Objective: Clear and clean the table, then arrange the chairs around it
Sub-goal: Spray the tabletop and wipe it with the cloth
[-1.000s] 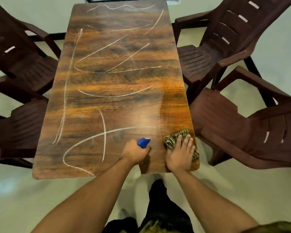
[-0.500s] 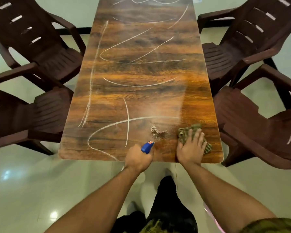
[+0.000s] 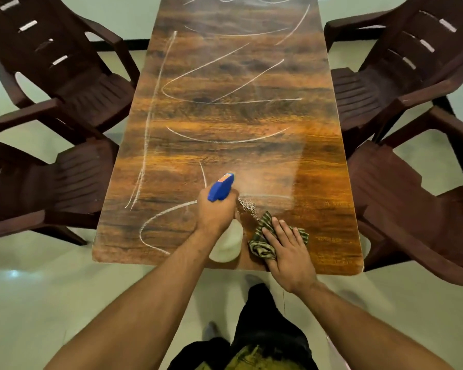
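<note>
A long wood-grain table (image 3: 225, 116) carries white chalk lines (image 3: 225, 141) over most of its top. My left hand (image 3: 214, 212) grips a white spray bottle (image 3: 229, 244) with a blue nozzle (image 3: 221, 186), held over the table's near end; a faint mist hangs in front of the nozzle. A patch of droplets (image 3: 247, 208) lies just right of that hand. My right hand (image 3: 286, 247) presses flat on a striped green cloth (image 3: 262, 243) near the front right edge.
Four dark brown plastic chairs stand around the table: two on the left (image 3: 64, 76) (image 3: 38, 182) and two on the right (image 3: 385, 76) (image 3: 417, 204), all close to its long sides. Pale glossy floor (image 3: 51, 303) lies in front of the table.
My left hand has lifted the spray bottle forward over the table and mist now shows. The right hand with the cloth has slid slightly left toward the droplets.
</note>
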Motion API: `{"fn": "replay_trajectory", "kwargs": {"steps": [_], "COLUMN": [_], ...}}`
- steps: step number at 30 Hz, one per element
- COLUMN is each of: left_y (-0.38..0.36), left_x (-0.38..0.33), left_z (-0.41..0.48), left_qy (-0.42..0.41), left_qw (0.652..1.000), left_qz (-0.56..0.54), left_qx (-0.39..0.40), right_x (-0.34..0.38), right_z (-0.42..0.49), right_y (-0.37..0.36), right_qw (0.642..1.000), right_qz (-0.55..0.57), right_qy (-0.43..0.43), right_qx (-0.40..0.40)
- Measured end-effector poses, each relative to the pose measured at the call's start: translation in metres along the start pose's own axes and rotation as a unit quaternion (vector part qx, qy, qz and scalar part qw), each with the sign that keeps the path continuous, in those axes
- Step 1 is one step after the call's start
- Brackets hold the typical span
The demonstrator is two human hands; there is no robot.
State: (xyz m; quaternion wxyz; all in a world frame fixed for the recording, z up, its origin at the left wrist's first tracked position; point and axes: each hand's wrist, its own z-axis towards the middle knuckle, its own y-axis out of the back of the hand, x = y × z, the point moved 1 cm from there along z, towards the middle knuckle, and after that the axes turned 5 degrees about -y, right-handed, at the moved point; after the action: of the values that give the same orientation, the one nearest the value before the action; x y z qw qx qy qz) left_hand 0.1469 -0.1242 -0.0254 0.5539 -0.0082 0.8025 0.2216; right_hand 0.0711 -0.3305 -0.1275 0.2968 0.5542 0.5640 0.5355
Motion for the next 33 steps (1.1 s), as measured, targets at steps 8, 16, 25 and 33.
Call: {"fn": "replay_trajectory", "kwargs": {"steps": [8,16,25,33], "left_y": [-0.017,-0.026,-0.016,0.036], "left_x": [-0.018,0.009,0.027,0.041], "left_z": [0.025,0.019,0.014,0.029], "left_qy": [0.056,0.133,0.126,0.071], "left_qw": [0.998,0.965,0.952,0.949], "left_qz": [0.014,0.201,0.23,0.25], "left_qx": [-0.02,0.102,0.161,0.176], "right_x": [-0.007,-0.02,-0.028,0.108], "right_z": [0.003,0.034,0.135,0.09], "right_y": [0.002,0.014,0.052,0.004], "right_qw": [0.999,0.999,0.895,0.985], "right_qz": [0.005,0.027,0.113,-0.051], "right_qy": [0.026,-0.033,-0.422,0.142], "right_qx": [0.031,-0.016,-0.085,0.079]}}
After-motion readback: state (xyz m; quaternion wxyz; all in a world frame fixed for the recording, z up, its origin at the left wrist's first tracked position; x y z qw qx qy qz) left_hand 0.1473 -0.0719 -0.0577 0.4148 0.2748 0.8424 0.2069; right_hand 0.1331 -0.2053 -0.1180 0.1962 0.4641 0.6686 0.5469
